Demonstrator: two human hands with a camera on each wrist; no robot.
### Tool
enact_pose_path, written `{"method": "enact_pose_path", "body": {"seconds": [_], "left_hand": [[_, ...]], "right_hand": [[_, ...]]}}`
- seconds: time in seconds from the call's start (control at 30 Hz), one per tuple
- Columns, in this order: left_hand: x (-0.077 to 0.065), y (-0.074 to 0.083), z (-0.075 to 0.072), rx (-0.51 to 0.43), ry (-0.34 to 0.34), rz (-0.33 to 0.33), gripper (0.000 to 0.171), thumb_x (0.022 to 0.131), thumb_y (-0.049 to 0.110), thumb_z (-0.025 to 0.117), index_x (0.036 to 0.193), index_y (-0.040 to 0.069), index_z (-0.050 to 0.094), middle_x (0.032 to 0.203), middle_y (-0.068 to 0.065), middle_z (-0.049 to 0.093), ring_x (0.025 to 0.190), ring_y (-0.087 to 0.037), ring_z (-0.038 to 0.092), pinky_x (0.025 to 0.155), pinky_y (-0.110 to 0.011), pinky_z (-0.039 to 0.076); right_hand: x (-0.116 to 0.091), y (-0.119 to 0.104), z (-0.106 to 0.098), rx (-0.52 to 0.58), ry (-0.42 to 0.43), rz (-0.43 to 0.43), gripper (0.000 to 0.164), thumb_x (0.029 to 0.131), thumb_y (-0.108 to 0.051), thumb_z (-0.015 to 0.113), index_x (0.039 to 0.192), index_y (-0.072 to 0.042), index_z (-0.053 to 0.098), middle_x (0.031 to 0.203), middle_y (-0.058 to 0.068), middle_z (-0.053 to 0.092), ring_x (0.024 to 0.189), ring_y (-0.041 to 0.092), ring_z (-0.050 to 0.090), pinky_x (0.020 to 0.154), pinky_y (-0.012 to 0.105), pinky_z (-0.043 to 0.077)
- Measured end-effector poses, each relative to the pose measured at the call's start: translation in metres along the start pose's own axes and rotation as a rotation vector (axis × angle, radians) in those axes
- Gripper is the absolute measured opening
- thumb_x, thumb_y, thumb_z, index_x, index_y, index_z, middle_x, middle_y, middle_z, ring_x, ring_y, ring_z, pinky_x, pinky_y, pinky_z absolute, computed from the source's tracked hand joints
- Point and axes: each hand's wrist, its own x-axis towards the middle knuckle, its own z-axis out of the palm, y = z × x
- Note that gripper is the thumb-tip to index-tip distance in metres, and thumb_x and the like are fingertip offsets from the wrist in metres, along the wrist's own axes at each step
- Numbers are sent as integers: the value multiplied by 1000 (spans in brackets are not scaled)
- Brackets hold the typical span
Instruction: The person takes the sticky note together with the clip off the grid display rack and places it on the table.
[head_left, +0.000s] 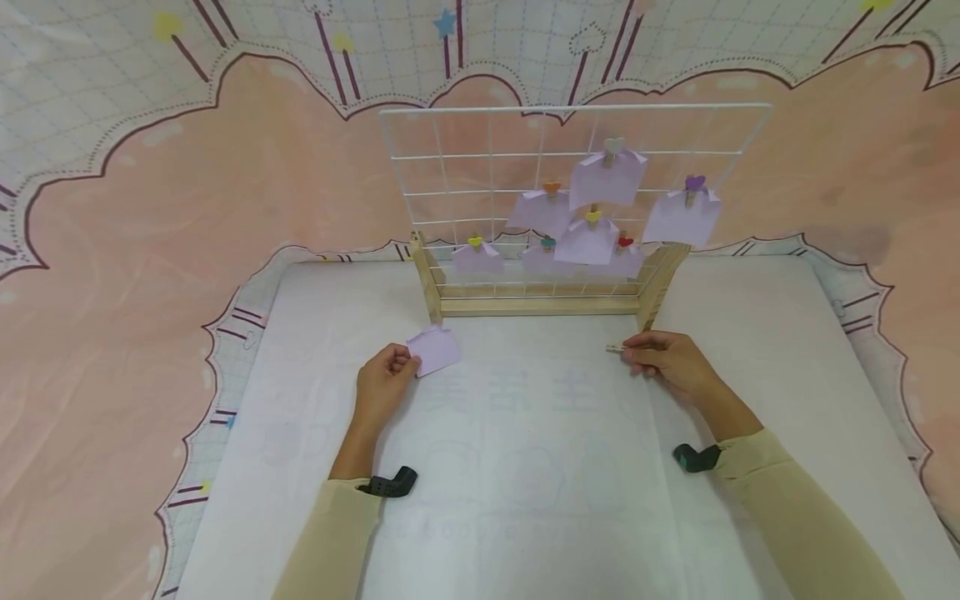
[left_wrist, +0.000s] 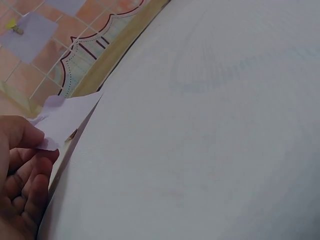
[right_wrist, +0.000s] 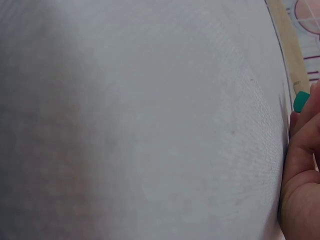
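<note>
On the left in the head view, my left hand (head_left: pixel 380 387) pinches a lilac paper note (head_left: pixel 436 351) by its edge, thumb on top. The left wrist view also shows this paper (left_wrist: pixel 70 116), with a small brown mark on it. Further right, my right hand (head_left: pixel 678 367) pinches a small wooden clothespin (head_left: pixel 614 348) at its fingertips, in front of the rack's right foot. A teal decoration (right_wrist: pixel 301 101) on it peeks out beside the fingers in the right wrist view. Both hands are just in front of a white wire grid rack (head_left: pixel 576 107) with a wooden base (head_left: pixel 540 307).
Several lilac notes hang on the grid under heart-topped clothespins, among them a purple one (head_left: pixel 695 182) at the right and an orange one (head_left: pixel 552 187). A white table surface (head_left: pixel 517 467) lies under the arms. Patterned peach cloth (head_left: pixel 300 167) hangs behind.
</note>
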Motion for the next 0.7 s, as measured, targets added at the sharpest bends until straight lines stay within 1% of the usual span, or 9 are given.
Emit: {"method": "enact_pose_path", "body": {"seconds": [0.2,0.3,0.47,0.5,0.7], "left_hand": [[1,-1,-1,17,5,-16,13,93,18,72,96,6,69,85,-6,68,76,-14,57,68,-19,45],[1,-1,-2,25,1,-25,13,92,19,72,95,6,69,84,-5,67,75,-15,57,67,-20,45],[2,-1,-3,32,-9,-37,11,92,16,68,91,6,69,77,-3,63,71,-15,54,62,-21,43],[2,-1,-3,34,-12,-39,11,92,16,67,90,6,69,76,-2,63,69,-15,54,61,-21,43],[4,-1,-4,31,-31,-44,15,94,17,63,85,7,69,68,-1,62,62,-16,53,54,-23,40]], "right_hand": [[0,1,2,-15,3,-12,14,93,-9,74,107,-5,72,90,-3,75,70,9,68,60,17,51],[-1,1,2,-16,-4,-21,15,93,-8,73,108,-4,72,90,-3,75,70,9,68,60,17,51],[0,1,2,-20,7,-10,14,93,-8,74,106,-5,72,89,-4,75,69,9,68,60,17,51],[0,1,2,-20,-1,-12,15,93,-7,74,107,-5,72,89,-4,75,69,9,68,60,17,51],[1,1,0,-19,-5,-11,14,93,-7,74,106,-6,73,87,-4,74,68,8,67,59,17,50]]}}
